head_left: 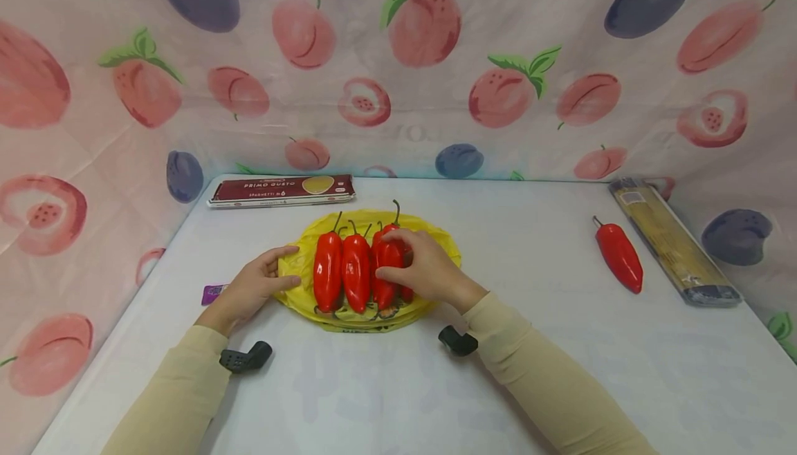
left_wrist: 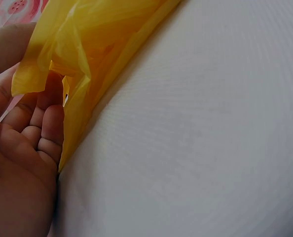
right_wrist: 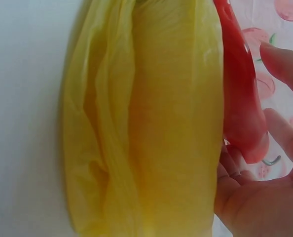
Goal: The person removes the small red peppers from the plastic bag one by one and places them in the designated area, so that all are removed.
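Observation:
Several glossy red peppers with dark stems lie side by side on a flattened yellow plastic bag. At the bag's left edge, my left hand holds the plastic between thumb and bent fingers; the left wrist view shows the yellow film draped over the fingers. My right hand reaches over the rightmost peppers, thumb and forefinger spread around one. In the right wrist view the forefinger is right at the red pepper, with a gap beside the thumb tip. The other right fingers are partly hidden behind the bag.
A dark red spaghetti box lies at the back left. On the right, one more red pepper lies beside a clear pack of spaghetti. A small purple packet shows behind my left wrist. A fruit-print cloth walls the white table.

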Available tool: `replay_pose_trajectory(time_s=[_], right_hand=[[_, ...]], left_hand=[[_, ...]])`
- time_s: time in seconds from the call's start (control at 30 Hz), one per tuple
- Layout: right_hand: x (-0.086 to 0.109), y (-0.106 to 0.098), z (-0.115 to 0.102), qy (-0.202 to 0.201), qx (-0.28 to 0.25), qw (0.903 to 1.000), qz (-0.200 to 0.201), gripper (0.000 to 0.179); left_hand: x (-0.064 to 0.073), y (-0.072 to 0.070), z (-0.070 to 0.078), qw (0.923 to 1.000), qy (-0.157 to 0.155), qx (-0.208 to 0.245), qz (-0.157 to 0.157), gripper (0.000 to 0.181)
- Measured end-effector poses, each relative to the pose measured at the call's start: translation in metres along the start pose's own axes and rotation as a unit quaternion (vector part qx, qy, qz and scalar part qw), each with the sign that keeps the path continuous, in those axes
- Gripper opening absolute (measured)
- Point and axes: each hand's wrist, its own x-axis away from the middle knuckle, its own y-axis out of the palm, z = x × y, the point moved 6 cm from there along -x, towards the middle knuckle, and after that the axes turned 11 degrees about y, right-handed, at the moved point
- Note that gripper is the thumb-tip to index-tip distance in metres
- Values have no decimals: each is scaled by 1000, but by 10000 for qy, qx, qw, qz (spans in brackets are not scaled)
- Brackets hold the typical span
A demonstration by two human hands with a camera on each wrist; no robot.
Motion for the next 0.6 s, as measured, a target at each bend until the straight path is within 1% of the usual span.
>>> replay_pose_trajectory(time_s=[0.27, 0.6], right_hand=[[1, -5, 1, -151, -221, 9996, 110, 55], [2, -10, 2, -102, -532, 9982, 253, 55]], left_hand=[[0, 0, -1, 9999, -86, -91, 16, 74], [0, 0, 0, 10000, 30, 14, -25, 73]])
